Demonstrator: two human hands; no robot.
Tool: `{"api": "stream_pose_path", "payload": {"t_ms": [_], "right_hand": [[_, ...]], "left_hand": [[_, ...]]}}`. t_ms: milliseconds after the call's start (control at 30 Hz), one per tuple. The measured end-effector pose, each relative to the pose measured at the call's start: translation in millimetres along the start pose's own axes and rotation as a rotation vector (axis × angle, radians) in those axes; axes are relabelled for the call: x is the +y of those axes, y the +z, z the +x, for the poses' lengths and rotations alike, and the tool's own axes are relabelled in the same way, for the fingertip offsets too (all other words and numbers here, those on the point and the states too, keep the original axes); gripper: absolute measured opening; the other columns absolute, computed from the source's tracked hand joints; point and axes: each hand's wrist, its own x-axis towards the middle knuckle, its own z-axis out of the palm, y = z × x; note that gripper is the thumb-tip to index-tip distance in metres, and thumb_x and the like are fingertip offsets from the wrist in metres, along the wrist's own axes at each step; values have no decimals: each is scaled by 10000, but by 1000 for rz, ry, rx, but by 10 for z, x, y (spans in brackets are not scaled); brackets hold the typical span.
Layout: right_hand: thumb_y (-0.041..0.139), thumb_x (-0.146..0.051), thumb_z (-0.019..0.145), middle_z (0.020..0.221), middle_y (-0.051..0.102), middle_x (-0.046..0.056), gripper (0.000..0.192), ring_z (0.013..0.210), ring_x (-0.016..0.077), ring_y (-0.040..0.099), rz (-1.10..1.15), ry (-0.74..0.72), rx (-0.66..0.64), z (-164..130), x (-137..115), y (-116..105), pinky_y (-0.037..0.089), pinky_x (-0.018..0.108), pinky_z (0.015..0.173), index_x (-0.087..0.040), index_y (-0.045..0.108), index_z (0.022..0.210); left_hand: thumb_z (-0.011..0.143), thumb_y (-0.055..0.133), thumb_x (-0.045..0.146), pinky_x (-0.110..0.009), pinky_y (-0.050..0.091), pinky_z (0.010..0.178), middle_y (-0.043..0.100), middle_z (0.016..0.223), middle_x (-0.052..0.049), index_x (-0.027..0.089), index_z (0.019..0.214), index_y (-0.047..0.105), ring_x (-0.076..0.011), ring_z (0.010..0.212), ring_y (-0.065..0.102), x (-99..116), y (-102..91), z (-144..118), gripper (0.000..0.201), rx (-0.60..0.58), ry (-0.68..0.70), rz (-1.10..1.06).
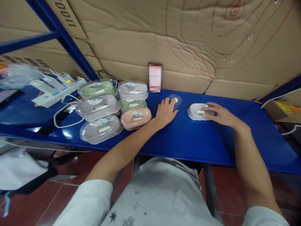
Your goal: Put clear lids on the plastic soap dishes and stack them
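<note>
My left hand point(166, 110) reaches over a clear plastic lid point(179, 101) with a round white sticker. Its fingers are curved over the lid's left part and hide much of it, with the thumb lower down. To the right, a pale grey oval box point(195, 111) with a white oblong piece on its front rests on the table. The fingers and thumb of my right hand point(217, 115) are around the box's right end. Left of my hands are more oval boxes under clear stickered lids: grey ones point(132, 90), green ones point(97, 90) and a peach one point(136, 118).
A phone point(155, 78) leans upright against the cardboard wall point(131, 47). White power strips point(55, 92) and cables lie at left on the blue table point(178, 141). An open carton point(287, 110) stands at the right end. Blue frame posts point(70, 47) rise at the back left.
</note>
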Motion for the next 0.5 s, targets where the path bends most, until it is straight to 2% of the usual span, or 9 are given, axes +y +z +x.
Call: {"api": "stream_pose_path", "payload": {"t_ms": [67, 100, 167, 233, 267, 300, 367, 433, 500], "right_hand": [[708, -735, 911, 1520, 657, 130, 689, 1433, 426, 608, -13, 41, 78, 16, 36, 50, 490, 643, 1220, -300, 694, 1445], [724, -737, 898, 1579, 605, 149, 811, 1463, 440, 576, -12, 47, 104, 36, 18, 98, 472, 656, 1232, -283, 592, 1557], [727, -729, 904, 1729, 411, 184, 1036, 1558, 453, 458, 18, 29, 133, 86, -73, 215, 451, 664, 1244, -250, 313, 1724], [694, -718, 936, 1821, 168, 195, 1148, 1648, 440, 290, 73, -26, 146, 132, -195, 325, 452, 642, 1247, -234, 69, 1769], [682, -715, 948, 1837, 72, 187, 1169, 1677, 430, 204, 91, -61, 142, 147, -250, 367, 443, 633, 1255, -238, 0, 1769], [677, -715, 952, 1843, 10, 172, 1168, 1692, 420, 134, 94, -92, 130, 156, -293, 397, 419, 635, 1269, -253, -19, 1769], [697, -720, 939, 1849, -6, 132, 1107, 1695, 418, 106, 58, -137, 76, 157, -337, 425, 360, 652, 1296, -309, 91, 1770], [710, -712, 935, 1848, 70, 108, 976, 1674, 421, 214, 19, -159, 22, 149, -331, 433, 347, 654, 1302, -351, 283, 1735], [703, -690, 951, 1825, 209, 109, 865, 1631, 404, 349, 3, -171, 3, 145, -309, 441, 387, 631, 1290, -355, 404, 1690]], "left_hand": [[1068, 612, 348, -485, 522, 1123, 574, 1403, -147, 203, 1323, 553, -305, 1325, 592, -8, -35, 27, 299, 13, 46, -45], [1079, 588, 350, -449, 506, 1154, 571, 1415, -135, 210, 1326, 541, -275, 1347, 583, -4, -56, 37, 287, 25, 93, -83], [1086, 554, 347, -404, 460, 1215, 557, 1450, -130, 218, 1334, 517, -239, 1410, 542, 16, -86, 41, 283, 48, 222, -183], [1070, 532, 316, -417, 429, 1246, 551, 1460, -152, 210, 1328, 510, -243, 1444, 512, 38, -85, 31, 279, 38, 340, -268], [1054, 530, 297, -431, 425, 1250, 555, 1457, -162, 206, 1317, 514, -252, 1445, 511, 46, -73, 25, 278, 17, 381, -288], [1034, 534, 281, -443, 425, 1250, 565, 1452, -163, 209, 1303, 521, -258, 1441, 516, 51, -58, 19, 279, -14, 407, -290], [995, 552, 256, -465, 426, 1251, 595, 1442, -144, 229, 1281, 538, -266, 1433, 533, 53, -25, 15, 288, -77, 442, -280], [976, 542, 227, -512, 404, 1269, 615, 1444, -123, 247, 1285, 544, -277, 1439, 540, 49, -7, 13, 310, -110, 452, -267], [968, 539, 209, -564, 385, 1277, 604, 1464, -128, 245, 1309, 541, -299, 1448, 535, 43, -10, 3, 342, -119, 439, -255]]}}
